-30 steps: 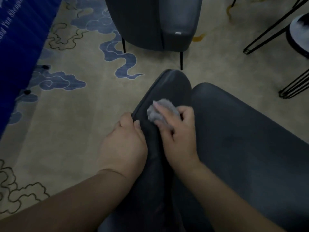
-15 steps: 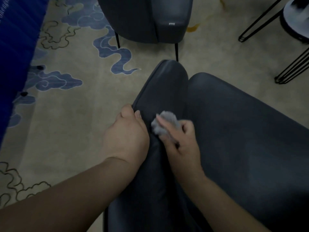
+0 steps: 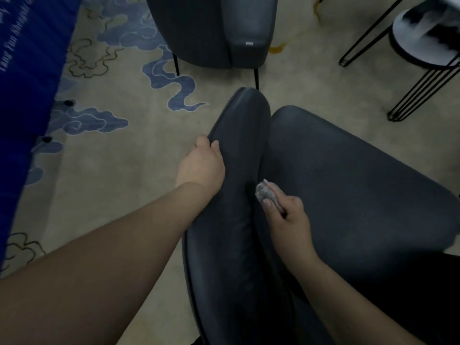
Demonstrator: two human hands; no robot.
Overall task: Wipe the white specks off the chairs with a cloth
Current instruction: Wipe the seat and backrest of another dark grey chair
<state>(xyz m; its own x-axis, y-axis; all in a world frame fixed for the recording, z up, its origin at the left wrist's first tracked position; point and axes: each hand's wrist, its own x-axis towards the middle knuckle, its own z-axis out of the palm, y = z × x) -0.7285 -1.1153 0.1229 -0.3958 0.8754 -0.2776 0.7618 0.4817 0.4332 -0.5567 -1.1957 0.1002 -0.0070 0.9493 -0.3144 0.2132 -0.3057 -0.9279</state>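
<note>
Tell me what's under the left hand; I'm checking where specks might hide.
The left hand grips the outer edge of the dark chair's armrest. The leather beneath the palm and fingers is covered, so any specks there cannot be seen.

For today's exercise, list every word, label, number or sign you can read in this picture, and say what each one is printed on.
"Yun" (partly legible, the rest of the white lettering is cut off and blurred): on the blue banner at the left edge.
Small white tag on the far chair: too small to read.
No other text visible.
</note>
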